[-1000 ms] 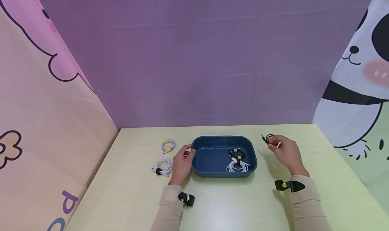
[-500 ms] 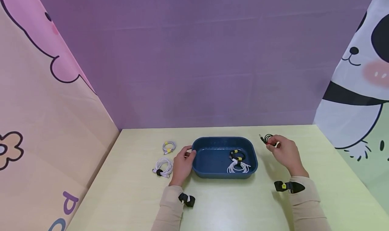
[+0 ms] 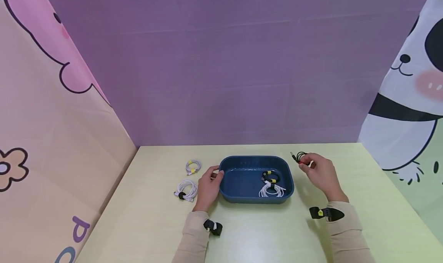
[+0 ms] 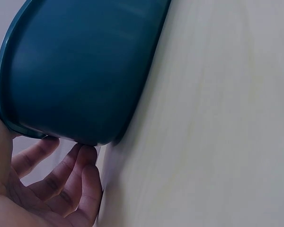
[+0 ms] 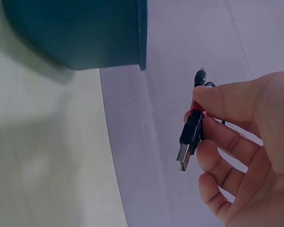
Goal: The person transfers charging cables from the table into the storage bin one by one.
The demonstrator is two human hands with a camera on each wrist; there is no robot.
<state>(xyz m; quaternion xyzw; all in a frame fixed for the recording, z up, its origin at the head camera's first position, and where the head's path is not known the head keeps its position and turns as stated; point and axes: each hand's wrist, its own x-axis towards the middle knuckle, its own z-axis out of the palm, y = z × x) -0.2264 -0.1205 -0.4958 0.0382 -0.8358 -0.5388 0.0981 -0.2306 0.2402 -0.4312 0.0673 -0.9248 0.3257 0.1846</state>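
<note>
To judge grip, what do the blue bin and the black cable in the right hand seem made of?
Blue bin: probably plastic, smooth with a slight sheen, going by its rounded, moulded-looking corners and soft highlights.
Black cable, in the right hand: likely plastic or rubber, from its smooth-looking dark sheath. USB plug end: silvery and shiny, seemingly metal.

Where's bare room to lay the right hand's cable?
Bare: the left half of the blue tray, beside the left hand, and the table between the sleeves. Crowded: the tray's right half, with the black coil and white coil.
</note>
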